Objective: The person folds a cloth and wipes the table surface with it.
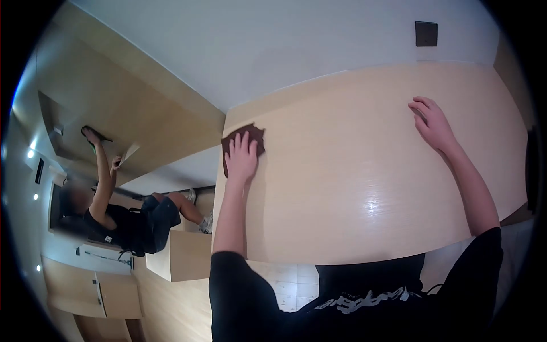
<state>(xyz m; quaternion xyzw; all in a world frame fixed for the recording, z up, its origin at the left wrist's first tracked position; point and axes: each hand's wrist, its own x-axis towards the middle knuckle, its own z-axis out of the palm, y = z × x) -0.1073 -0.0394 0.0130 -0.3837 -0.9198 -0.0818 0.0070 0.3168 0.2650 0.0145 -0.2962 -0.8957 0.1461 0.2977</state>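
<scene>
My left hand (243, 158) lies flat with spread fingers on a dark brown cloth (259, 138), pressing it to the left end of a pale wood-grain tabletop (319, 171). The cloth's ragged edges stick out around the fingers. Toward the right side of the same top, my right hand (434, 124) has its fingers loosely bent and a little apart, with nothing in it. Whether that hand touches the surface, I cannot tell.
A dark square plate (426, 34) is on the white wall behind the tabletop. To the left, another person (122, 225) sits on a wooden box (188, 256), one hand raised with a dark tool (98, 134) at a wooden panel (131, 85). Wooden cabinets (71, 290) stand lower left.
</scene>
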